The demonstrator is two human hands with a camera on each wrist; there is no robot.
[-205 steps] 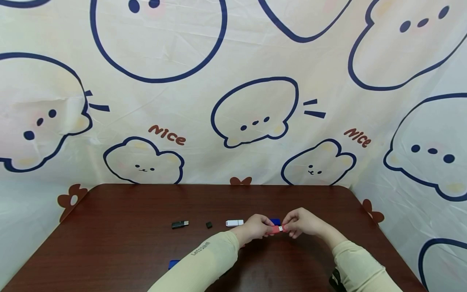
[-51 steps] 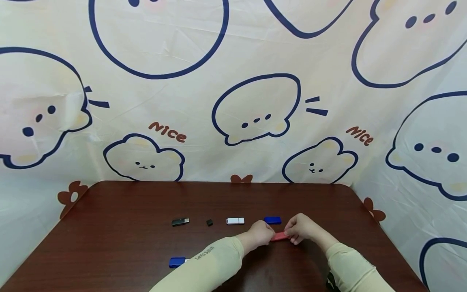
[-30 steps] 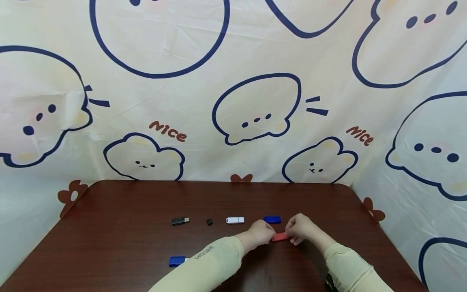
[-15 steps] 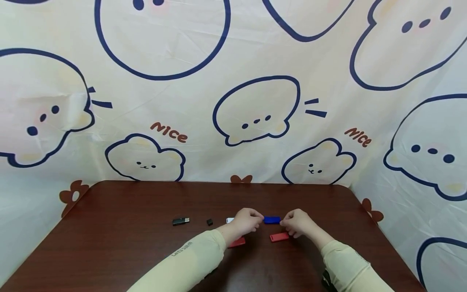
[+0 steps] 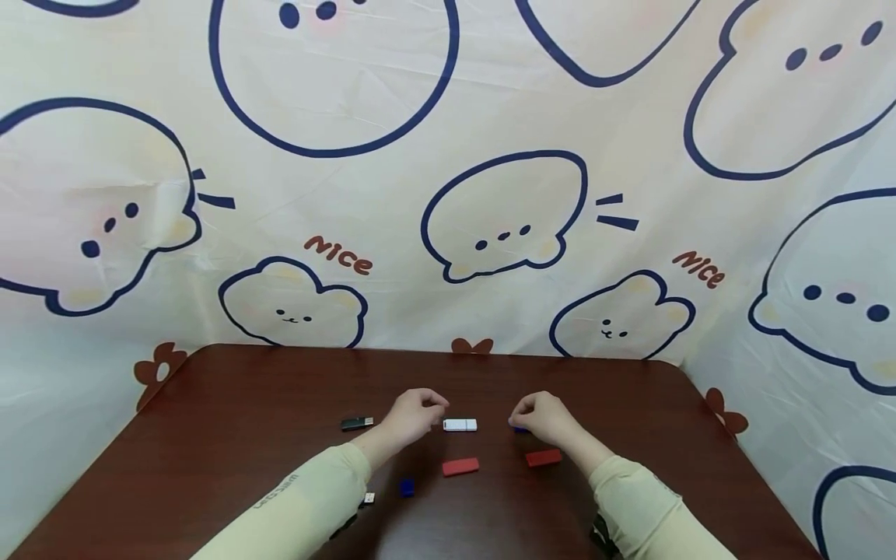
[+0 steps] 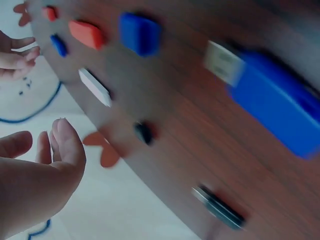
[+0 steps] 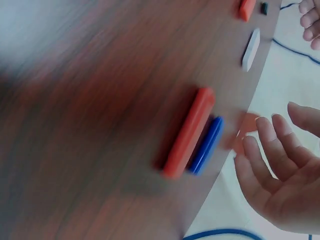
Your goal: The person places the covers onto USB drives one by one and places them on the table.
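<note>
My left hand (image 5: 413,416) hovers with relaxed fingers just left of the white USB stick (image 5: 460,425), holding nothing. My right hand (image 5: 549,420) overlaps a blue USB stick (image 5: 519,429), which is mostly hidden behind it in the head view. In the right wrist view its fingers are loosely bent, with nothing between them. A closed red USB stick (image 5: 543,458) lies nearer than the blue one, and a second red piece (image 5: 460,467) lies before the white stick. An uncapped blue USB stick (image 6: 280,95) shows large in the left wrist view; in the head view my sleeve hides most of it.
A blue cap (image 5: 407,488) sits near the uncapped blue stick. Farther left lies a black USB stick (image 5: 357,424) with its connector bare. Its small black cap (image 6: 143,132) is hidden behind my left hand in the head view. The brown table (image 5: 266,435) meets a printed cloth backdrop.
The red USB stick's bare connector became covered between my hands, and the stick was let go on the table. My hands moved to the far blue stick; the left has since moved left.
</note>
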